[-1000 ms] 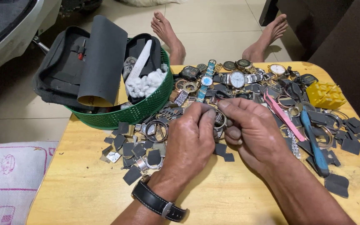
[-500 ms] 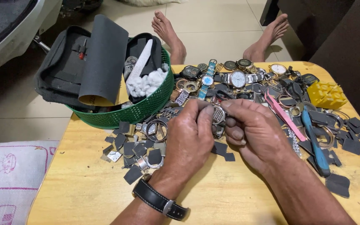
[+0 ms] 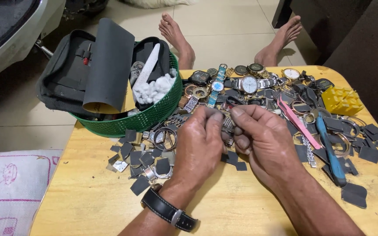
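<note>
From the head camera, which looks down, I see a yellow wooden table (image 3: 88,205) covered with many small parts. The left hand (image 3: 200,148) and the right hand (image 3: 263,140) meet at the middle of the table. Both pinch together a small piece of metal watch band (image 3: 228,123), which shows between the fingertips; the fingers of each hand are curled close around it. On the left wrist sits a black wristwatch (image 3: 169,213).

Behind the hands lies a row of watches (image 3: 248,83), near the far edge of the table. To the left stands a green basket (image 3: 154,116) which holds a grey tool pouch (image 3: 66,72), a rolled dark sheet (image 3: 106,65) and white cotton pieces (image 3: 154,89). Dark small squares (image 3: 138,159) are scattered in front of the basket and also at the right side. Right of the right hand lie a pink tool (image 3: 298,124) and a blue-handled tool (image 3: 329,148), and a yellow block (image 3: 342,99) rests further back. Two bare feet (image 3: 178,37) rest on the tiled floor beyond the table.
</note>
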